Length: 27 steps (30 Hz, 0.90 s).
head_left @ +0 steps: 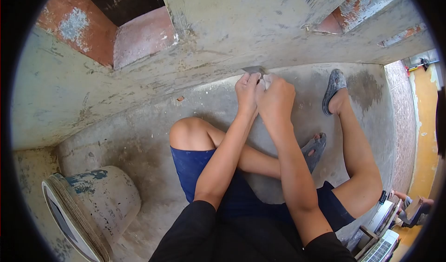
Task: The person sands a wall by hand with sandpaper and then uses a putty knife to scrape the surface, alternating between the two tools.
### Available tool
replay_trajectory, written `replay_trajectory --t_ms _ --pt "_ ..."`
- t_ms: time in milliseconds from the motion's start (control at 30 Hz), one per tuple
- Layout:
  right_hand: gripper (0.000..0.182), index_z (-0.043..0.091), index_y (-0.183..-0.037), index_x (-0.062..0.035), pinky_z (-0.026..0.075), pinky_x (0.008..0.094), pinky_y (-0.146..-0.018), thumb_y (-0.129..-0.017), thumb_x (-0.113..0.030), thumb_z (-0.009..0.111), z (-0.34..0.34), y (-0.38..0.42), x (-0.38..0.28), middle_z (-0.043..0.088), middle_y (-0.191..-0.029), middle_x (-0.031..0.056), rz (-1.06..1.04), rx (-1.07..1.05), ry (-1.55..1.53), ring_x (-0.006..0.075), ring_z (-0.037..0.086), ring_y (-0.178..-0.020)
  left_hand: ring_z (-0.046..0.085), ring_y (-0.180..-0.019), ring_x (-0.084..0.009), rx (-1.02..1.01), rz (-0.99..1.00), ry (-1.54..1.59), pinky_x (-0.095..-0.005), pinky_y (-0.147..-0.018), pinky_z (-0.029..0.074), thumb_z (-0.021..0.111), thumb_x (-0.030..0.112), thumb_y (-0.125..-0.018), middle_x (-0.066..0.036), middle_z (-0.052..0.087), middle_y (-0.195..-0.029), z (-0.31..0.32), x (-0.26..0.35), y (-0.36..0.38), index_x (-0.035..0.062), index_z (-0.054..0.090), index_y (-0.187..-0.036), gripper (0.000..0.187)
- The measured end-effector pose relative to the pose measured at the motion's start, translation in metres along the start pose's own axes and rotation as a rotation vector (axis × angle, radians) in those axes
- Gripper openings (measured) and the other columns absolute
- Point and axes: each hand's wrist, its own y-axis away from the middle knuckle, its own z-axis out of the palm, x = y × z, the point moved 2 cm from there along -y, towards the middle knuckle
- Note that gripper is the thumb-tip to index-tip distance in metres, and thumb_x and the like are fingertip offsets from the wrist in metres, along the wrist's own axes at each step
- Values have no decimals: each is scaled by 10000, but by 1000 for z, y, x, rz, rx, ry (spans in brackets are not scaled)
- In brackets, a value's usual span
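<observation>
My right hand point(277, 97) is closed, its fingers wrapped round what looks like the handle of a putty knife. The thin grey blade of the putty knife point(253, 69) lies close to the lower part of the wall, just above the floor. My left hand point(247, 89) is right beside it, fingers curled just below the blade. What the left fingers hold, if anything, is hidden. Pale dust or putty coats the fingertips of both hands. The scuffed greenish-grey wall point(223, 39) rises in front of them.
A stained white bucket point(104, 199) lies tipped on its side at lower left. Openings with reddish ledges point(146, 36) cut into the wall. My sandalled foot point(335, 92) rests on the concrete floor point(153, 122) at right. Another person point(413, 211) shows at the far right edge.
</observation>
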Motion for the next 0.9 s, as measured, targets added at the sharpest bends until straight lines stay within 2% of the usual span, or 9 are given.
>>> replay_trajectory --t_ms 100,200,300,433,500,600,667,833,900 --pt "239 738 -924 61 569 477 -779 -805 -136 674 7 -5 2 702 -835 290 57 -131 74 445 712 -827 532 -627 -69 24 -35 29 -246 -536 423 635 45 -940 -4 588 -728 -1 1 7 87 541 -769 200" --pt "210 727 -878 54 560 491 -753 -809 -135 668 0 -1 -5 685 -804 299 9 -33 24 467 694 -795 532 -627 -68 33 -1 19 -247 -536 423 633 48 -943 -6 593 -733 2 7 5 81 551 -772 193" --pt "219 731 -888 55 568 487 -765 -812 -142 670 10 -12 2 692 -804 293 43 -127 42 458 703 -794 526 -617 -66 67 -14 6 -249 -527 419 635 48 -942 -7 596 -734 -3 2 3 78 553 -765 197" --pt "204 715 -852 53 555 503 -743 -809 -142 669 7 -4 -5 675 -784 299 -4 -68 26 480 682 -771 525 -619 -67 113 -15 2 -249 -531 415 636 52 -941 -3 590 -729 -3 6 5 76 551 -761 201" --pt "197 668 -795 37 561 531 -732 -862 -146 646 15 -7 -3 682 -805 310 6 -122 12 493 694 -802 511 -616 -67 97 -42 9 -249 -531 401 645 45 -929 4 574 -717 -7 4 3 79 540 -739 220" --pt "193 664 -811 43 559 537 -733 -866 -140 640 8 0 -9 681 -806 314 -59 -57 19 501 689 -803 495 -603 -67 120 10 -22 -252 -516 382 640 44 -926 12 557 -702 -4 5 -1 90 531 -718 239" --pt "191 661 -812 37 557 539 -736 -863 -146 644 27 8 5 679 -802 312 -8 -123 30 497 690 -801 490 -599 -66 140 -27 -73 -253 -511 377 642 42 -921 14 554 -699 -32 -13 2 96 525 -710 248" --pt "178 654 -810 31 552 545 -734 -867 -137 636 14 -1 -6 677 -797 308 -71 -54 7 489 690 -797 477 -596 -62 95 32 -70 -260 -502 367 643 54 -919 16 544 -687 -13 -1 -8 107 512 -700 260" --pt "189 654 -803 25 552 546 -732 -867 -152 637 19 2 -7 679 -799 302 10 -94 4 485 691 -796 473 -597 -59 83 -16 -35 -263 -501 367 648 52 -913 17 538 -683 -18 2 -2 107 512 -702 258"
